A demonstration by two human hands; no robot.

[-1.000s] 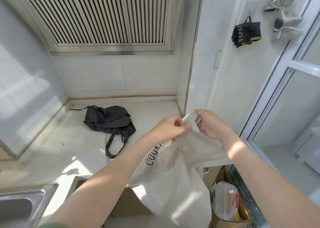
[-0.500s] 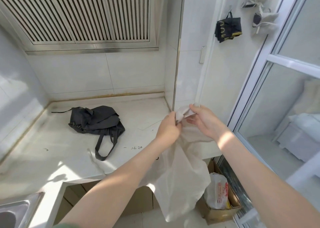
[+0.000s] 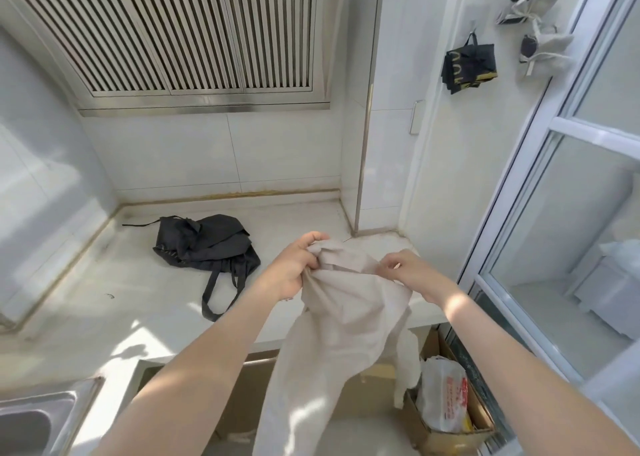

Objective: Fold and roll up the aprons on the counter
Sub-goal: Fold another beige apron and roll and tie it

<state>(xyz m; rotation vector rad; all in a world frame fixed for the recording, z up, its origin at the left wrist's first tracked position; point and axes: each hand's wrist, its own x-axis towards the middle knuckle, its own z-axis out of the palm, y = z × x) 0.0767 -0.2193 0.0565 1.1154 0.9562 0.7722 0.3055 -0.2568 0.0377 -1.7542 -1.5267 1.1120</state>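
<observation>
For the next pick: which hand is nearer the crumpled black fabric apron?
Left. The left hand is just right of the crumpled black fabric apron; the right hand is farther right.

I see white wall tiles (image 3: 173,150) behind the sunlit pale tabletop (image 3: 104,299), a slatted vent (image 3: 194,29) above, a steel sink (image 3: 41,400) lower left and a white-framed glass door (image 3: 588,132) on the right.
</observation>
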